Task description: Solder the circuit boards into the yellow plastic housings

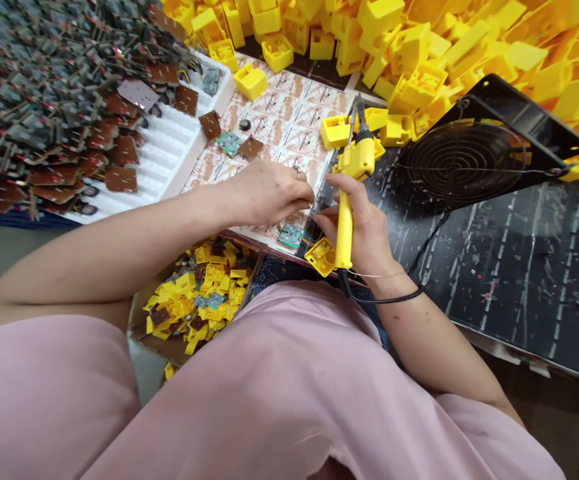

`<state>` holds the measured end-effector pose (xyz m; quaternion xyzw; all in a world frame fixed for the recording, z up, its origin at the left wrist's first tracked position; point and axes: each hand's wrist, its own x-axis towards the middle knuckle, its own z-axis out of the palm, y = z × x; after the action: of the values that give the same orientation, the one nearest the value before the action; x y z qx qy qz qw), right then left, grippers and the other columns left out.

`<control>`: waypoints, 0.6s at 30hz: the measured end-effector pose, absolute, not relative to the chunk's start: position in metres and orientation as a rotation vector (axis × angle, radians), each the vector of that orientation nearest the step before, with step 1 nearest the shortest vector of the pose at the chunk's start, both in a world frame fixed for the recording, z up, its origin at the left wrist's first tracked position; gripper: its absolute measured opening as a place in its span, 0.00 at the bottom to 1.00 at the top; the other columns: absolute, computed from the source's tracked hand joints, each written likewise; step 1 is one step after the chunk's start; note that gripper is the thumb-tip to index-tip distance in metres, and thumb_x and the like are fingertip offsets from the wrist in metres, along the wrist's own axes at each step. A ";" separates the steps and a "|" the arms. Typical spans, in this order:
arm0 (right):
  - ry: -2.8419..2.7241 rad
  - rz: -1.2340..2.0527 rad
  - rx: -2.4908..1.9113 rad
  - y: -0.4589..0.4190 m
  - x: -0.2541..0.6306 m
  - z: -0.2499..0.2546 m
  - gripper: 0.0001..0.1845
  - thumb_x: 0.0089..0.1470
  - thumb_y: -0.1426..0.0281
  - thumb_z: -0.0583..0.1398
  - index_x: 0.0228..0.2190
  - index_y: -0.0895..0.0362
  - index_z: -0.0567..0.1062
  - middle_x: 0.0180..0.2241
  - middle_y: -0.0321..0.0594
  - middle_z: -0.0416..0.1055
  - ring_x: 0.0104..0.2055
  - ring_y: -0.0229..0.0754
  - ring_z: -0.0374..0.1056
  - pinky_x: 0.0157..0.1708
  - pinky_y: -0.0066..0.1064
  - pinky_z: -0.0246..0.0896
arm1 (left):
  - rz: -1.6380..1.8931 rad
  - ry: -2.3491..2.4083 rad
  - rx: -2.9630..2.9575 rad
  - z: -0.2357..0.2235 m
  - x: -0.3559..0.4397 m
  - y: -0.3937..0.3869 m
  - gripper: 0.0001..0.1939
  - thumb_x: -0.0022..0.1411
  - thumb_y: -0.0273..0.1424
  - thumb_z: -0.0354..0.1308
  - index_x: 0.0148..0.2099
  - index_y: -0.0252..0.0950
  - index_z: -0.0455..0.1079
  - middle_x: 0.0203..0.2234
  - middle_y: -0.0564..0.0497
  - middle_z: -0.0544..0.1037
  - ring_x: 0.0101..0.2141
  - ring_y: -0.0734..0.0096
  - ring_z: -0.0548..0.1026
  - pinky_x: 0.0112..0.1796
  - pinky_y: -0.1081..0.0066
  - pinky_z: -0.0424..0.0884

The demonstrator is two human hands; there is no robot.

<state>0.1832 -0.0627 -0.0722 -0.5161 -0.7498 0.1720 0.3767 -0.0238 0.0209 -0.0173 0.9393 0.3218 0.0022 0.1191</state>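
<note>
My right hand (364,230) is wrapped around a yellow soldering iron (352,180), its tip pointing up and away and its black cord running past my wrist. A small round yellow part (321,256) sits just under that hand. My left hand (269,193) is curled palm down beside it, fingertips pinched at the board edge on something I cannot make out. A small green circuit board (290,235) lies just below the two hands.
A white tray (169,150) heaped with brown circuit boards (44,100) fills the left. Yellow plastic housings (419,60) pile up at the back. A black fan (474,157) stands at the right on a dark mat (519,267). A box of yellow assembled parts (199,293) sits by my lap.
</note>
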 end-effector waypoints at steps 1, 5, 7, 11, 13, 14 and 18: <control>-1.925 0.447 -1.315 -0.063 0.183 -0.072 0.26 0.66 0.64 0.63 0.62 0.46 0.66 0.47 0.38 0.83 0.47 0.46 0.82 0.46 0.38 0.80 | -0.012 0.957 2.714 -0.013 -0.025 0.022 0.15 0.70 0.35 0.56 0.47 0.43 0.84 0.37 0.48 0.86 0.42 0.59 0.84 0.46 0.65 0.73; -1.928 0.476 -1.272 -0.065 0.184 -0.073 0.26 0.66 0.64 0.64 0.63 0.46 0.67 0.49 0.39 0.83 0.40 0.42 0.81 0.45 0.35 0.79 | -0.062 0.981 2.570 -0.003 -0.032 0.022 0.16 0.69 0.36 0.55 0.46 0.42 0.85 0.33 0.51 0.86 0.38 0.64 0.83 0.43 0.69 0.71; -1.927 0.486 -1.252 -0.065 0.184 -0.075 0.26 0.66 0.63 0.64 0.63 0.47 0.67 0.48 0.39 0.82 0.39 0.42 0.81 0.45 0.35 0.79 | 0.013 0.970 2.473 -0.005 -0.034 0.021 0.18 0.69 0.37 0.54 0.46 0.40 0.85 0.34 0.50 0.86 0.38 0.66 0.83 0.43 0.69 0.72; -1.940 0.480 -1.242 -0.067 0.181 -0.073 0.27 0.67 0.60 0.64 0.63 0.48 0.68 0.48 0.40 0.82 0.43 0.44 0.82 0.48 0.37 0.79 | 0.280 0.949 2.235 -0.021 -0.038 0.015 0.19 0.68 0.39 0.54 0.43 0.36 0.85 0.42 0.46 0.88 0.42 0.64 0.84 0.46 0.68 0.76; -1.900 0.402 -1.226 -0.071 0.181 -0.067 0.26 0.67 0.57 0.65 0.62 0.48 0.69 0.49 0.41 0.82 0.45 0.47 0.83 0.49 0.39 0.80 | 0.344 1.003 2.125 -0.027 -0.038 0.013 0.21 0.68 0.39 0.54 0.47 0.35 0.85 0.41 0.46 0.88 0.40 0.65 0.83 0.43 0.68 0.77; -1.862 0.339 -1.216 -0.074 0.183 -0.063 0.25 0.67 0.57 0.66 0.61 0.48 0.71 0.48 0.41 0.82 0.45 0.47 0.83 0.49 0.39 0.80 | 0.355 1.027 2.097 -0.028 -0.037 0.012 0.21 0.67 0.39 0.54 0.50 0.34 0.84 0.40 0.46 0.88 0.38 0.65 0.83 0.41 0.68 0.77; -1.675 0.089 -1.149 -0.102 0.204 -0.042 0.16 0.62 0.65 0.71 0.51 0.45 0.80 0.36 0.33 0.83 0.31 0.42 0.80 0.37 0.34 0.79 | 0.325 1.066 2.148 -0.028 -0.033 0.011 0.21 0.65 0.37 0.55 0.50 0.35 0.85 0.33 0.49 0.87 0.33 0.69 0.81 0.39 0.70 0.75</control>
<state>0.2037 -0.1025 -0.0420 -0.4804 -0.7006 0.0371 0.5263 -0.0329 0.0105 -0.0277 0.8304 0.4120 0.1257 0.3534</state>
